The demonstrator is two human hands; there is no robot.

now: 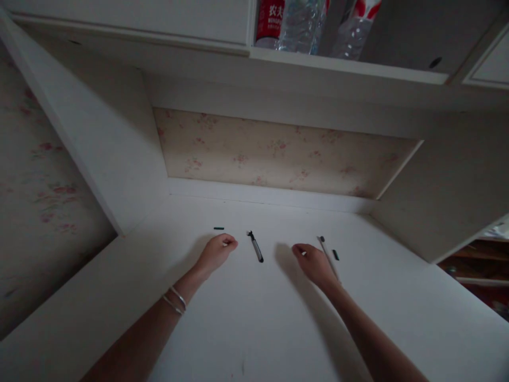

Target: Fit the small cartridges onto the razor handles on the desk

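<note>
My left hand (217,250) is just over the white desktop with its fingers curled in, and I see nothing in them. Just beyond it lies a short dark green stick (218,228). Between my hands rests a slim grey-and-black tool (256,248) with a small black head, perhaps a razor. My right hand (313,261) is also closed, thumb against fingers, with nothing showing in it. Beside that hand is a thin pale-handled stick with a dark head (326,249), like a toothbrush, partly hidden by the hand. A second short dark stick (336,255) lies to its right.
The white desktop (222,329) sits in a cabinet niche with side panels (115,138) and a floral-papered back wall (270,154). An overhead shelf (350,68) holds plastic bottles (300,26). Another shelf with items (473,265) shows at far right.
</note>
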